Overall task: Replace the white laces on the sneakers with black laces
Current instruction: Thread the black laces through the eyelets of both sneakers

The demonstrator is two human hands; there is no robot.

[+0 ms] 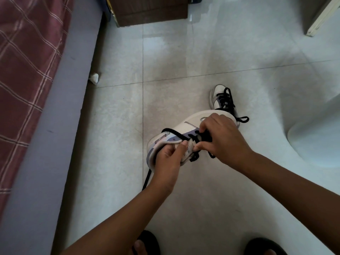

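Note:
A white and lilac sneaker (191, 124) is held above the floor, toe pointing away to the right. My left hand (168, 162) grips its collar and tongue from below. My right hand (223, 140) lies over the eyelet area and pinches the black lace (174, 134) there. One lace end loops over the collar, another hangs down past my left wrist toward the floor. A second sneaker (219, 97) with black laces threaded stands on the tiles just behind, partly hidden by the held one.
A bed with a plaid maroon cover (24, 74) and grey frame runs along the left. A brown cardboard box (149, 10) stands at the back. A crumpled white scrap (94, 78) lies by the bed. My feet in black sandals (147, 243) are at the bottom edge.

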